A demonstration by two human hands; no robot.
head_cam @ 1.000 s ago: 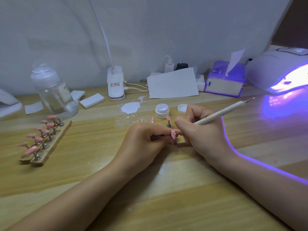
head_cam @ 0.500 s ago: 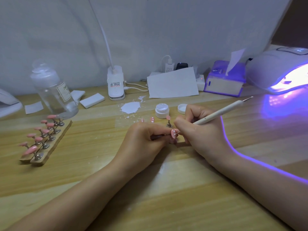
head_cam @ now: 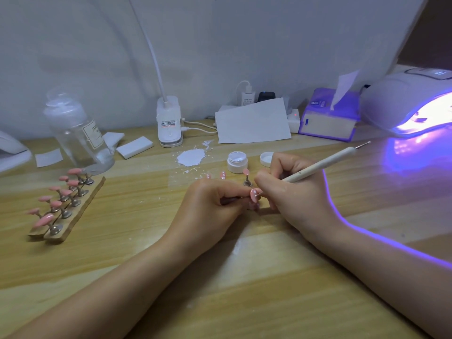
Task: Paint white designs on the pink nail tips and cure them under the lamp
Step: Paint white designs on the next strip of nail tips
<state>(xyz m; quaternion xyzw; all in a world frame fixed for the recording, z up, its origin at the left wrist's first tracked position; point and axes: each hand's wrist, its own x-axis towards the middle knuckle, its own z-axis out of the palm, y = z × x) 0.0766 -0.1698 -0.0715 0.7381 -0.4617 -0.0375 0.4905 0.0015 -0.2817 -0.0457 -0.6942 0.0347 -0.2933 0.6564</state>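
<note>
Rack [head_cam: 66, 217] at left on the wooden desk [head_cam: 244, 277]: two wood strips side by side, carrying pink nail tips [head_cam: 44, 220] on small metal stands, all upright. Just beyond it stands a clear bottle [head_cam: 78, 133] with a label. White sponge block [head_cam: 134, 148] lies to the right of the bottle. Clip lamp base [head_cam: 169, 123] sits at the far edge, its white neck rising out of view. White paint smear [head_cam: 190, 157] on the desk, near the middle. Sheet of paper [head_cam: 253, 124] leans at the far edge behind it.

Left hand [head_cam: 210, 206] rests on the desk, fingers curled, pinching a thin metal stem whose end carries one pink tip [head_cam: 254, 194]. That tip shows white dots. Two more dotted tips [head_cam: 208, 176] sit on the desk just beyond the left hand. One more tip on its stand [head_cam: 247, 178] is upright between the hands and an open white jar [head_cam: 236, 162]. Jar lid [head_cam: 266, 159] lies just right of the jar, partly hidden by the right hand.

Right hand [head_cam: 296, 194] grips a white dotting pen [head_cam: 325, 165] in a writing hold, near end at the held tip; whether it touches cannot be told. Tissue box [head_cam: 327, 121] at far right. Curing lamp [head_cam: 403, 99] beyond it, lit violet, glow falling over the desk and right forearm.
</note>
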